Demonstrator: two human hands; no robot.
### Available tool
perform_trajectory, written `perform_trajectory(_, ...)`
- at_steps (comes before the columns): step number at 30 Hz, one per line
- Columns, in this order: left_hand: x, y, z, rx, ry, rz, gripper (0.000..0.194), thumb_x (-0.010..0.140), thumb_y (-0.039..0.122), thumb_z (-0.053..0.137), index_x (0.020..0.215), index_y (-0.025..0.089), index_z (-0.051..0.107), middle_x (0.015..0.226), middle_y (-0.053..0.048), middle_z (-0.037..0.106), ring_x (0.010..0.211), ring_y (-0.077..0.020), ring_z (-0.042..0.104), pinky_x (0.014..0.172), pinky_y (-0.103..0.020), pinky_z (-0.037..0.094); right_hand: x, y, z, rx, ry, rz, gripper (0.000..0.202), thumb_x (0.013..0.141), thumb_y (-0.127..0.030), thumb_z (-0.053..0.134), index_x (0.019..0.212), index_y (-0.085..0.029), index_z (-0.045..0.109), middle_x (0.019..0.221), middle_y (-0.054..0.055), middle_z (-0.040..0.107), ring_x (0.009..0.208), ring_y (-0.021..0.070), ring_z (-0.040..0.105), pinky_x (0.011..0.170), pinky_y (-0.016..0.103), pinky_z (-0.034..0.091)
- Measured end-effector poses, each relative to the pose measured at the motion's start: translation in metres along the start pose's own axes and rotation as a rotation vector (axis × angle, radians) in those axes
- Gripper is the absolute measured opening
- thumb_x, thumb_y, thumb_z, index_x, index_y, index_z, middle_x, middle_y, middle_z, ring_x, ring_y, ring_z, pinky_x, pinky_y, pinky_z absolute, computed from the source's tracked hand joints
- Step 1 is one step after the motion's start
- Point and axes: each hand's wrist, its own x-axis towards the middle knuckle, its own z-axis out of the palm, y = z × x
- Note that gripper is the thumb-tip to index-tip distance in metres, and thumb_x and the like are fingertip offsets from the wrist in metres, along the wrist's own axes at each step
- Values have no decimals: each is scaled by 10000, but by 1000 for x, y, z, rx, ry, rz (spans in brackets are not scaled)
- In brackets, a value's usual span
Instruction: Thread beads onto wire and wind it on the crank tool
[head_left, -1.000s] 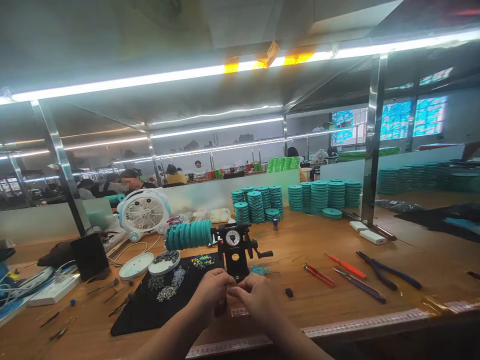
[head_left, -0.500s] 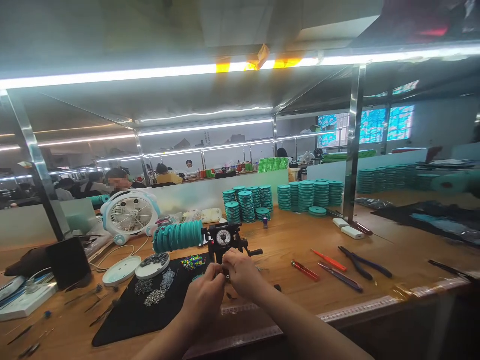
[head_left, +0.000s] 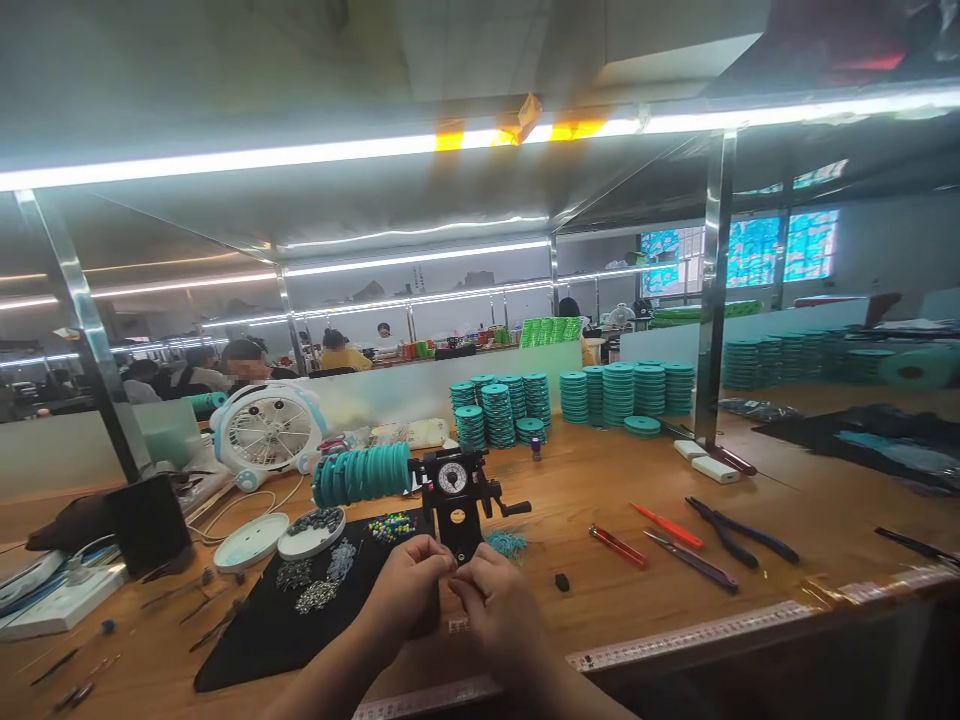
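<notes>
My left hand (head_left: 411, 585) is in front of a black hand-cranked winder (head_left: 456, 510), its thumb and fingertips pinched together. Close beside it is my right hand (head_left: 495, 600), also pinched, with the fingertips of both hands nearly meeting. Whatever they hold is too small to make out. The winder has a round dial (head_left: 453, 478) on its front and a crank handle (head_left: 515, 508) on its right. A row of teal spools (head_left: 364, 474) sits on the shaft at its left. Just right of the winder lies a tangle of teal thread (head_left: 507, 544).
A black mat (head_left: 255, 640) carries coloured beads (head_left: 391, 526) and small metal parts (head_left: 316, 597). Stacked teal spools (head_left: 619, 393) stand at the back. Pliers (head_left: 739, 530), scissors (head_left: 690, 560) and red-handled tools (head_left: 617, 545) lie right. A fan (head_left: 270, 430) stands left; people sit beyond.
My right hand has come down and back from the winder's front, uncovering its lower part and the teal thread. My left hand has moved slightly. The whole view has shifted a little.
</notes>
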Motion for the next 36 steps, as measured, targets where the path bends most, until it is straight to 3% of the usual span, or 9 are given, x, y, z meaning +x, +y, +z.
perform_trajectory(4, -8, 7, -5, 218, -43, 234, 121, 695, 257, 642, 613, 178, 601, 718, -18, 576, 740, -173, 506, 723, -280, 385, 4, 2, -9, -85, 58, -396, 267, 799, -26, 426, 849, -172, 645, 978, 99, 620, 924, 218, 547, 786, 312, 438)
perform_trajectory(6, -10, 3, -6, 411, -38, 378, 173, 784, 272, 559, 637, 188, 591, 794, -33, 557, 782, -182, 502, 737, -286, 380, 12, 2, -14, -62, -14, -395, 290, 773, -12, 428, 904, -175, 629, 1030, 85, 619, 908, 190, 565, 767, 274, 442)
perform_trajectory(10, -6, -14, -6, 782, 27, 561, 256, 857, 203, 385, 723, 194, 603, 922, -78, 553, 709, -175, 510, 644, -290, 362, 39, 3, -15, -63, -48, -239, 241, 785, -32, 430, 722, -171, 617, 769, 34, 617, 657, 140, 550, 584, 230, 391)
perform_trajectory(13, -1, -21, -7, 784, -11, 593, 216, 773, 131, 440, 798, 209, 639, 1057, -91, 596, 708, -178, 532, 663, -302, 354, 57, 6, -12, -60, -45, -152, 240, 769, -47, 485, 607, -169, 613, 655, 16, 614, 633, 140, 554, 565, 225, 369)
perform_trajectory(16, 1, -19, -8, 683, -42, 570, 155, 727, 138, 501, 743, 215, 634, 952, -59, 644, 718, -179, 544, 694, -294, 362, 61, 6, -15, -47, -26, -96, 213, 760, -73, 532, 601, -174, 630, 630, 7, 624, 634, 146, 572, 580, 228, 386)
perform_trajectory(21, 5, -18, -7, 393, 99, 340, 150, 764, 248, 501, 634, 185, 541, 602, -17, 567, 563, -154, 518, 560, -257, 388, 29, -3, -17, -53, 121, 14, 73, 806, -175, 573, 764, -165, 632, 833, 78, 626, 792, 214, 574, 687, 297, 401)
perform_trajectory(26, 9, -23, -4, 263, 91, 236, 193, 752, 345, 524, 651, 180, 529, 496, 30, 497, 356, -97, 376, 405, -231, 321, 4, -4, 5, 107, -30, 185, 135, 760, -171, 635, 628, -169, 658, 650, 42, 610, 620, 188, 580, 555, 266, 385)
perform_trajectory(32, -5, -9, -8, 336, 25, 348, 160, 770, 255, 546, 633, 178, 573, 709, -36, 589, 689, -164, 547, 658, -264, 433, 3, -2, -1, -20, 60, -255, 246, 833, -100, 441, 728, -175, 651, 857, 86, 611, 823, 211, 556, 715, 308, 410)
perform_trajectory(36, -9, -13, -12, 719, 19, 582, 231, 849, 187, 410, 782, 213, 630, 907, -55, 580, 747, -165, 549, 663, -263, 410, 25, -2, -9, 13, -22, -239, 207, 812, -73, 444, 763, -184, 611, 934, 58, 606, 762, 153, 566, 641, 240, 396)
